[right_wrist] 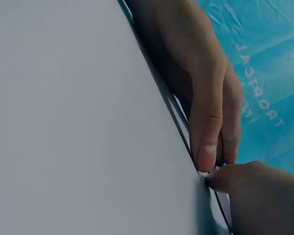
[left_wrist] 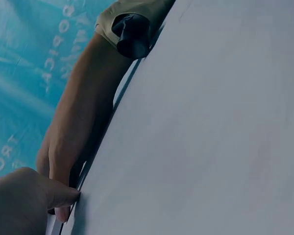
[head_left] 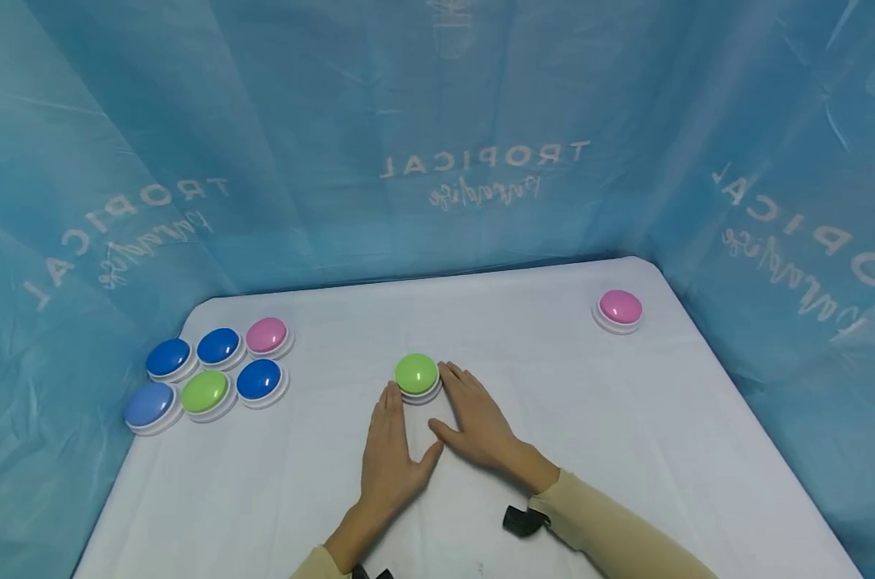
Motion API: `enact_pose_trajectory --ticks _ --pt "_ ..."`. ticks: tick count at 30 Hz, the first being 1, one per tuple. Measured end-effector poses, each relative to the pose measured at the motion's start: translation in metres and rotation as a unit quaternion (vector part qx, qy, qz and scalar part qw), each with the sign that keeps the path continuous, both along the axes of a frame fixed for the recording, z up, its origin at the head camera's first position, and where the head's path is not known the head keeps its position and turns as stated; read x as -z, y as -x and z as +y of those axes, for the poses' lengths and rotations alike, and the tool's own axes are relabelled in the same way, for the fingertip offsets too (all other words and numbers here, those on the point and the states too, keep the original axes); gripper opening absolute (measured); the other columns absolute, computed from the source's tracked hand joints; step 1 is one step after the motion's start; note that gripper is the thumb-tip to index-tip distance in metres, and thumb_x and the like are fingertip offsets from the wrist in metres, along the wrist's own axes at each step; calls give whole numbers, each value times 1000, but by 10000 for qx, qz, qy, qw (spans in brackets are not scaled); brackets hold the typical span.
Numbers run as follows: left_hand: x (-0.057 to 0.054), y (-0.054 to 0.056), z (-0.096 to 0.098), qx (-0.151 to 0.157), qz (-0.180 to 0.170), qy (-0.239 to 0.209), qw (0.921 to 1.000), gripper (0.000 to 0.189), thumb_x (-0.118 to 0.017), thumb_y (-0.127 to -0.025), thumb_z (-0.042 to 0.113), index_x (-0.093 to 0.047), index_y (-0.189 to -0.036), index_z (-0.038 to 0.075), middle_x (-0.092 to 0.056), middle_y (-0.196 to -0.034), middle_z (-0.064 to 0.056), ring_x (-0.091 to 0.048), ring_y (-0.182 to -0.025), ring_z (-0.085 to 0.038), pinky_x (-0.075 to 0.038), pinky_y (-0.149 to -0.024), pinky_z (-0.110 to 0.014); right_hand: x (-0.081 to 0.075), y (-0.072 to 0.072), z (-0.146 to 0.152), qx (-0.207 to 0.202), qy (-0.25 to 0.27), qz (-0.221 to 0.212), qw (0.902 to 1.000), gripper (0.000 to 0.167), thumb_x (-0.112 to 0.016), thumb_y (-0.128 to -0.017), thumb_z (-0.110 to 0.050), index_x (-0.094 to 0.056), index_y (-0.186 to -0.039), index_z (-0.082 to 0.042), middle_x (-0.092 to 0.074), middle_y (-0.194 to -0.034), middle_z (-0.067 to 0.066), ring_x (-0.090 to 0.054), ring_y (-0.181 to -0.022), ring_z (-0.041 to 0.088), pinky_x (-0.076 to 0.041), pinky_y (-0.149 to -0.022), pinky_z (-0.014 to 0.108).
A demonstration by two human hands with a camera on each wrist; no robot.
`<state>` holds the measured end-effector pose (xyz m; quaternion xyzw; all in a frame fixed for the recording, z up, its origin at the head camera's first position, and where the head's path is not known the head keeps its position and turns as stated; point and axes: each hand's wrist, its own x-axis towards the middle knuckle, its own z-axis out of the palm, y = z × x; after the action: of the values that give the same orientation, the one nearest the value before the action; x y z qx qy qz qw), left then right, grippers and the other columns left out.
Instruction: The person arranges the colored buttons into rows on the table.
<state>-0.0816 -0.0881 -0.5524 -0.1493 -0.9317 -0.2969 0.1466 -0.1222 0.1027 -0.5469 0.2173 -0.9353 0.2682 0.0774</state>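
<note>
A green dome button (head_left: 416, 374) on a white round base sits mid-table, between the fingertips of both hands. My left hand (head_left: 392, 466) lies with straight fingers along the base's near left side, thumb spread inward. On the other side, my right hand (head_left: 479, 420) has its extended fingertips at the base's right edge. The two thumbs come close together below the button. In the left wrist view, my left hand (left_wrist: 27, 200) fills the lower left corner, with my right hand (left_wrist: 71, 132) beyond it. The button cannot be made out in either wrist view.
At the left of the white-covered table (head_left: 524, 354) stands a cluster of several dome buttons, among them a pink button (head_left: 267, 334), a green button (head_left: 204, 391) and a light blue button (head_left: 149, 404). Another pink button (head_left: 621, 307) sits far right. A blue printed curtain (head_left: 437, 96) encloses the table.
</note>
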Motion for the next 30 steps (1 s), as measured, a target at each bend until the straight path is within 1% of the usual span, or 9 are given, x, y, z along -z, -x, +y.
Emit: enact_pose_trajectory --ticks 3,6,11,14,16,20,24,27,30 --pt "-1 -7 13 370 101 267 9989 112 -80 -83 48 -25 -162 -9 -32 -169 -26 -35 -156 -41 -37 -124 -54 1 -16 20 327 279 -16 9991 88 -73 -94 -40 -34 -163 0 -44 -165 17 -38 -155 35 -34 -127 53" --pt "-3 -10 27 829 260 571 9946 113 -77 -83 54 -27 -161 -10 -34 -168 -25 -34 -157 -37 -33 -127 -49 1 -30 40 692 473 64 9965 88 -76 -92 -39 -37 -162 -1 -46 -164 17 -40 -154 35 -37 -124 56" --pt "-6 -10 52 1518 261 805 9848 112 -74 -86 58 -27 -161 -11 -33 -169 -25 -31 -159 -34 -28 -130 -46 0 -45 69 1249 647 267 9897 87 -80 -90 -37 -42 -158 1 -50 -159 21 -45 -150 38 -40 -121 58" --pt "-5 -8 66 1818 259 875 9791 113 -73 -86 59 -25 -163 -8 -32 -170 -23 -29 -160 -32 -27 -131 -44 1 -51 85 1553 776 440 9838 86 -85 -86 -34 -46 -154 2 -53 -155 22 -49 -146 39 -42 -119 57" --pt "-5 -6 75 1973 395 942 9750 114 -74 -85 60 -26 -162 -8 -34 -169 -23 -32 -159 -32 -28 -130 -44 0 -54 94 1715 862 570 9797 85 -87 -84 -30 -48 -152 3 -56 -151 23 -51 -143 39 -42 -117 57" --pt "-4 0 94 2167 503 1138 9683 113 -71 -88 63 -24 -163 -8 -34 -169 -23 -31 -160 -30 -27 -131 -41 1 -52 112 1993 877 781 9729 80 -87 -84 -24 -51 -148 6 -58 -147 26 -54 -140 43 -44 -115 59" --pt "-4 10 110 2195 521 1360 9647 110 -66 -93 64 -22 -164 -7 -30 -171 -22 -28 -161 -30 -26 -131 -41 2 -44 123 2145 811 732 9706 77 -84 -88 -22 -49 -150 7 -55 -150 28 -51 -142 44 -43 -116 61" --pt "-4 22 119 2167 477 1468 9640 108 -63 -95 64 -20 -164 -7 -28 -171 -23 -27 -161 -30 -24 -132 -41 1 -33 128 2174 747 605 9713 77 -81 -92 -24 -45 -153 6 -52 -153 29 -48 -145 45 -41 -117 62" --pt "-6 38 127 2142 325 1482 9650 106 -61 -97 64 -19 -165 -6 -27 -172 -22 -25 -162 -30 -22 -133 -42 -1 -18 134 2193 714 547 9715 77 -79 -94 -25 -44 -154 6 -51 -153 30 -47 -145 45 -41 -118 62"
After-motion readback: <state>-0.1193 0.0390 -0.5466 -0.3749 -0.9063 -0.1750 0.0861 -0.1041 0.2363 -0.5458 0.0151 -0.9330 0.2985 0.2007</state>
